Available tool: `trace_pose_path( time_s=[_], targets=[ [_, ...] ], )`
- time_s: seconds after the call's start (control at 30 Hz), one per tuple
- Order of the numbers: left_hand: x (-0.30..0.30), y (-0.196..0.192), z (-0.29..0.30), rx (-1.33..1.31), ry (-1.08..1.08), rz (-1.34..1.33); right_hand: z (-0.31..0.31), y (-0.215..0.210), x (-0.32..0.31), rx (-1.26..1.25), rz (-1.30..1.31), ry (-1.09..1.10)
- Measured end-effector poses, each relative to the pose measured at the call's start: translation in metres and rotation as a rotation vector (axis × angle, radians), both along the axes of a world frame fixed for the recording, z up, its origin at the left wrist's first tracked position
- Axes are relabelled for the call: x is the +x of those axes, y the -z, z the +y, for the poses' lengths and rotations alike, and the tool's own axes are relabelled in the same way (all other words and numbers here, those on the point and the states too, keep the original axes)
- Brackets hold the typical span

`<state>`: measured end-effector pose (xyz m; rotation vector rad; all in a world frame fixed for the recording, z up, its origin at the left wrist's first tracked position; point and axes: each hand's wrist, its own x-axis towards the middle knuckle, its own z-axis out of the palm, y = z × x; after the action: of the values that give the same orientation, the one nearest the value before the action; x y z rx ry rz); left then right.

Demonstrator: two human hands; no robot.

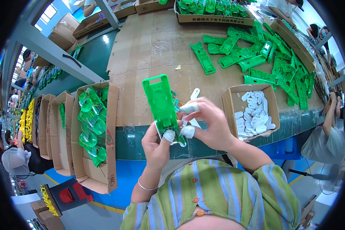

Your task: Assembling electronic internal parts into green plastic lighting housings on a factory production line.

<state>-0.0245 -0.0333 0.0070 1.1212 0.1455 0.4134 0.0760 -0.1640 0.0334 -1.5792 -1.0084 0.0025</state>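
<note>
My left hand (pixel 157 142) grips the lower end of a long green plastic housing (pixel 160 100), held upright over the table's near edge. My right hand (pixel 207 123), with white cots on the fingertips, pinches a small white plastic piece (pixel 193 97) against the housing's right side, where thin coloured wires show. A small cardboard box (pixel 229 108) of several white pieces sits just right of my right hand.
A heap of green housings (pixel 270 57) covers the cardboard-lined table (pixel 149 46) at the far right. A long box (pixel 112 126) of green parts stands at my left, with more boxes beyond. Other people sit at the left and right edges.
</note>
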Motion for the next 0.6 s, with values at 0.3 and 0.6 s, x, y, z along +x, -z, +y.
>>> trace_pose_path(
  time_s=[0.3, 0.6],
  targets=[
    [-0.002, 0.002, -0.007, 0.267, -0.186, -0.007, 0.004, 0.024, -0.01, 0.142, 0.735, -0.313],
    [0.003, -0.013, 0.008, -0.141, 0.044, -0.068, -0.005, 0.047, 0.003, -0.309, 0.569, -0.731]
  ],
)
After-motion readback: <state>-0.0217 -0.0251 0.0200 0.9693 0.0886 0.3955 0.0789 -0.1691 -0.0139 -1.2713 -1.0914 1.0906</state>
